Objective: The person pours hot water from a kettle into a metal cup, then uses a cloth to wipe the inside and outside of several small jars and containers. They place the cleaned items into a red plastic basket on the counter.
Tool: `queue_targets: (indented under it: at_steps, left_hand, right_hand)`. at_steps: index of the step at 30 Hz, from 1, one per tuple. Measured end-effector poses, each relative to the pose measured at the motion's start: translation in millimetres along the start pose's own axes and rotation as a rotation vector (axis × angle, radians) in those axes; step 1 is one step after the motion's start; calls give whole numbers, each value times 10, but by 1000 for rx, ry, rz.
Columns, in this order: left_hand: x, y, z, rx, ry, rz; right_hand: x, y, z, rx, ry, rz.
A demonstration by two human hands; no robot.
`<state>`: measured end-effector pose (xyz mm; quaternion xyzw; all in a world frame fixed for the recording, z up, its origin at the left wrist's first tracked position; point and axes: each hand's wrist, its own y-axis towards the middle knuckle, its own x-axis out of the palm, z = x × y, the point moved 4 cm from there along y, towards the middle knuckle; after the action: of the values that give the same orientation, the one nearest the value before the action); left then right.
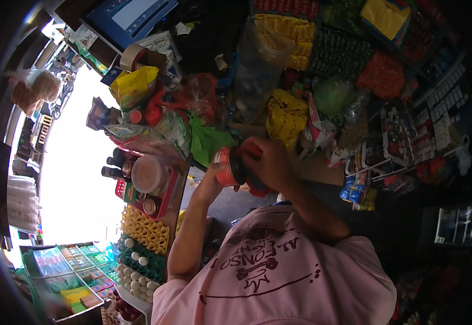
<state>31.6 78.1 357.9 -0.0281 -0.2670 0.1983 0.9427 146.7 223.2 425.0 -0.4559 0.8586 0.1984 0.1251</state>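
My left hand (211, 183) grips a red jar (224, 166) with a dark rim, tilted on its side in front of my chest. At the jar's dark end is my right hand (269, 160), its fingers bent around something red that I cannot make out clearly. A red plastic piece or bag (262, 189) hangs just under the right hand. Close beyond the jar lies a green plastic bag (209, 140) on the counter, and a yellow plastic bag (286, 118) stands farther right.
At the left, a red basket (173, 189) holds a round clear tub (150, 174) and jars. Egg trays (144, 229) with several eggs stand nearer. A monitor (126, 18) is at the top left. Packed sachets (284, 36) fill the back shelves, and a wire rack (382, 166) stands right.
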Motion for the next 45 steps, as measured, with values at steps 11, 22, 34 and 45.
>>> queue_targets:
  at_steps: [11,22,34,45]
  left_hand:
    - [63,-37,151,-3,341,9]
    - [-54,-44,6,-215,154,-80]
    - [-33,-197,121,-164,461,-13]
    - [760,-423,502,404,1495,-232]
  right_hand:
    - [-78,43,44,8,-6,-93]
    - [-4,-96,-274,-512,-457,-96]
    - [83,25,9,-273,-350,-218]
    - [630,-410,1154,671,981,-786]
